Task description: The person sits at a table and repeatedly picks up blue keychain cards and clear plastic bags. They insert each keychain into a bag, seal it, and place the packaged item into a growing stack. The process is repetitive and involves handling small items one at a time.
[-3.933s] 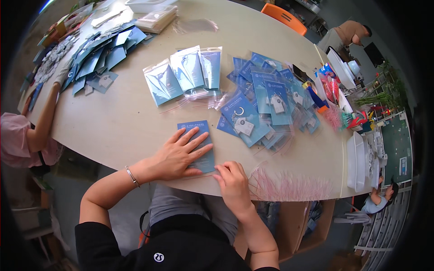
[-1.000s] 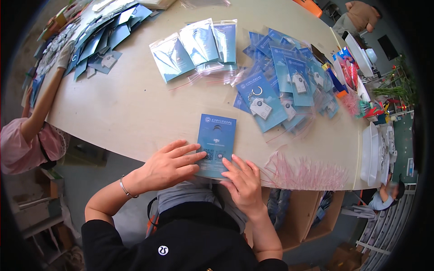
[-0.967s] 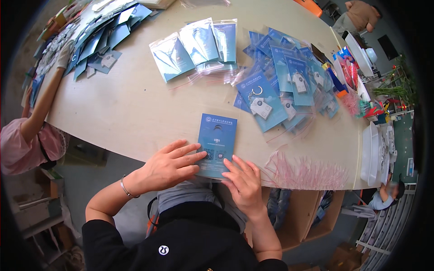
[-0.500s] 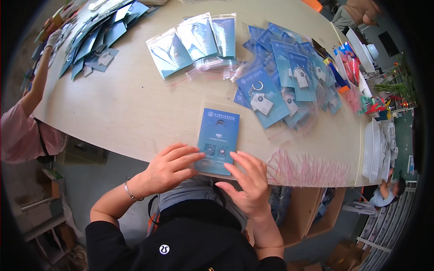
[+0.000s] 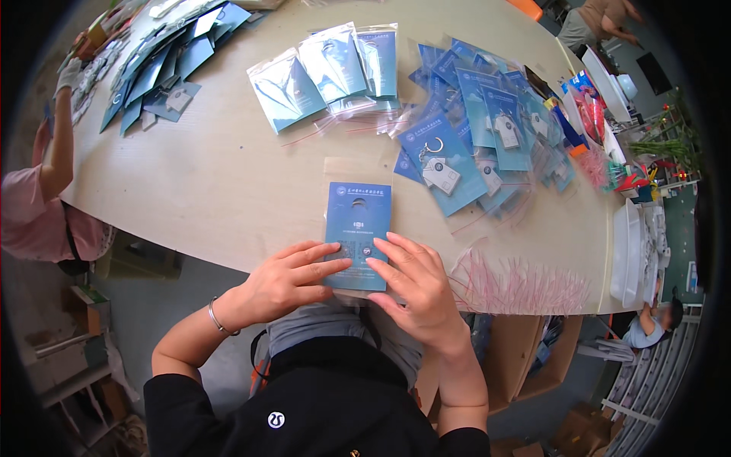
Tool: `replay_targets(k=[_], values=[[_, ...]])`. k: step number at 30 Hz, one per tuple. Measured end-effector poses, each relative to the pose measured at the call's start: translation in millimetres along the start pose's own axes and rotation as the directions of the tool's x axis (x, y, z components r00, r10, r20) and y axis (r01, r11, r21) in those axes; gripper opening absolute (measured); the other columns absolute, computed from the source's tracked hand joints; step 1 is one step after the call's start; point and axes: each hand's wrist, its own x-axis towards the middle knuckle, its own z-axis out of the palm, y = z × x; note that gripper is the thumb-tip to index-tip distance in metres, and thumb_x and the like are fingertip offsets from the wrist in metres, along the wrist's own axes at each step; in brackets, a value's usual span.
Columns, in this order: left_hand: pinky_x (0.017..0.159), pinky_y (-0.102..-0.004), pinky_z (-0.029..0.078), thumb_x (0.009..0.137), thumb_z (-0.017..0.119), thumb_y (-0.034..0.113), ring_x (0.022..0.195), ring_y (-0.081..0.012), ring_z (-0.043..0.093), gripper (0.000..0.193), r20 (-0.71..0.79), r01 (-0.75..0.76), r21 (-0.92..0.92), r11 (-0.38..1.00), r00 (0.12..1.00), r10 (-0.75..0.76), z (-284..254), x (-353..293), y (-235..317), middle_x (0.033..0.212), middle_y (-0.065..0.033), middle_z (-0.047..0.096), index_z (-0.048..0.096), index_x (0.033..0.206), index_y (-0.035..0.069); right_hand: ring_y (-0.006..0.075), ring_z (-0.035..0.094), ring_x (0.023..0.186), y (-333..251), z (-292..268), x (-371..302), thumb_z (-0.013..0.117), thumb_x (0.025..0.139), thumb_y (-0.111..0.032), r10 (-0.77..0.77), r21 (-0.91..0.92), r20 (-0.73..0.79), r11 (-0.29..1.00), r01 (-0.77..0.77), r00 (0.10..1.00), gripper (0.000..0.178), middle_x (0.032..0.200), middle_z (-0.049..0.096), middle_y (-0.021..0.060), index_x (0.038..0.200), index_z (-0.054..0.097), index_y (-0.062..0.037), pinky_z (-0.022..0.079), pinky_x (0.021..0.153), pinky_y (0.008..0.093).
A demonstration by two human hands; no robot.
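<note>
In front of me, at the table's near edge, a blue printed card (image 5: 359, 238) lies upright to me inside a clear plastic bag (image 5: 356, 169). The bag reaches past the card's top and bottom. My left hand (image 5: 288, 276) rests its outstretched fingertips on the card's lower left. From the other side, the spread fingers of my right hand (image 5: 419, 293) touch its lower right, with the thumb near the bottom corner. Neither hand grips it. Farther right is a heap of bagged blue cards with white shirt-shaped keychains (image 5: 441, 175).
Bagged cards (image 5: 332, 62) lie in overlapping stacks beyond my hands. At far left, another person's gloved hand (image 5: 68, 76) is near a pile of blue cards (image 5: 164, 65). Thin pinkish strips (image 5: 521, 286) spread along the right table edge, by white trays (image 5: 626, 255).
The bagged card has shifted slightly left and now lies straighter. My right hand has moved in onto it, while my left stays nearly in place. The other person's gloved hand has moved.
</note>
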Motion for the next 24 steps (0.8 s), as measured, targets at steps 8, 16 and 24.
replay_targets(k=[8, 16, 24], values=[[0.102, -0.0465, 0.045, 0.077, 0.063, 0.012, 0.128, -0.0338, 0.05, 0.01, 0.029, -0.055, 0.001, 0.998, 0.998, 0.055, -2, 1, -4, 0.133, -0.0108, 0.057, 0.059, 0.084, 0.007, 0.0311, 0.055, 0.118, -2, 27, 5, 0.074, 0.073, -0.008, 0.026, -0.038, -0.056, 0.999, -0.028, 0.998, 0.041, 0.12, 0.062, 0.0138, 0.112, 0.064, 0.0002, 0.043, 0.095, 0.0426], [0.102, -0.044, 0.047, 0.078, 0.064, 0.008, 0.123, -0.0314, 0.055, 0.009, -0.006, 0.036, -0.11, 0.993, 0.999, -0.037, -2, -2, -1, 0.118, -0.012, 0.064, 0.057, 0.083, 0.004, 0.0295, 0.053, 0.124, -3, -6, -26, 0.075, 0.069, -0.002, 0.095, 0.073, 0.079, 0.992, -0.101, 0.992, 0.047, 0.129, 0.061, 0.0091, 0.114, 0.065, -0.006, 0.04, 0.1, 0.0437], [0.089, -0.0397, 0.054, 0.073, 0.072, 0.0, 0.11, -0.0299, 0.062, 0.017, -0.094, 0.104, -0.175, 0.979, 0.988, -0.121, 2, -3, 4, 0.1, -0.0094, 0.066, 0.059, 0.082, 0.003, 0.0255, 0.059, 0.112, 0, 51, -49, 0.079, 0.071, -0.009, 0.087, -0.04, -0.314, 0.994, -0.104, 0.946, 0.024, 0.121, 0.064, 0.0067, 0.092, 0.068, -0.0077, 0.042, 0.09, 0.0414]])
